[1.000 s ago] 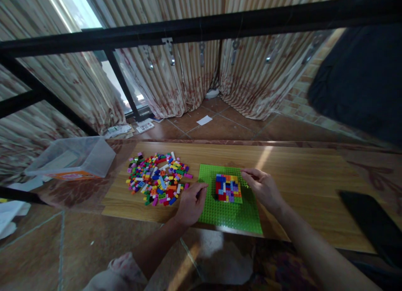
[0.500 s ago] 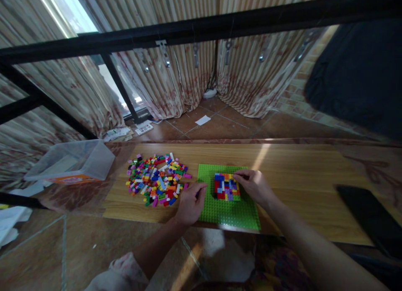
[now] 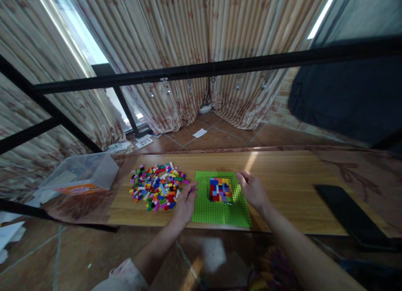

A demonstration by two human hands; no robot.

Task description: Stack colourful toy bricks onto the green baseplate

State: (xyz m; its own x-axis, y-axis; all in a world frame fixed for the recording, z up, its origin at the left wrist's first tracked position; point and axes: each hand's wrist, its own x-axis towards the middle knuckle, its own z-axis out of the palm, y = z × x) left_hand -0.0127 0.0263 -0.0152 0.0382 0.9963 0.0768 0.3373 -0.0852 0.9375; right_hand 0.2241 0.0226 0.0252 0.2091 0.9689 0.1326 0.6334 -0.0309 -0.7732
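A green studded baseplate [image 3: 204, 215] lies on the wooden table, and a square patch of multicoloured toy building bricks [image 3: 220, 190] is built up on it. My left hand [image 3: 185, 205] is at the plate's left edge, beside the pile of loose bricks [image 3: 161, 188]. Its fingers are closed together; a small purplish bit shows at the tips, too small to name. At the plate's upper right edge is my right hand [image 3: 253, 191], apart from the brick patch. Its thumb and fingers are pinched, and whatever may be between them is hidden.
On the left stands a clear plastic bin [image 3: 91, 173] with an orange label. A dark flat object [image 3: 348, 215] lies at the table's right end. Beyond the wooden table [image 3: 282, 169] runs a black metal bar [image 3: 194, 71] in front of striped curtains.
My right hand has come off the brick patch's upper right corner to the plate's edge. My left hand has shifted slightly left, towards the loose bricks. The camera view has tilted up.
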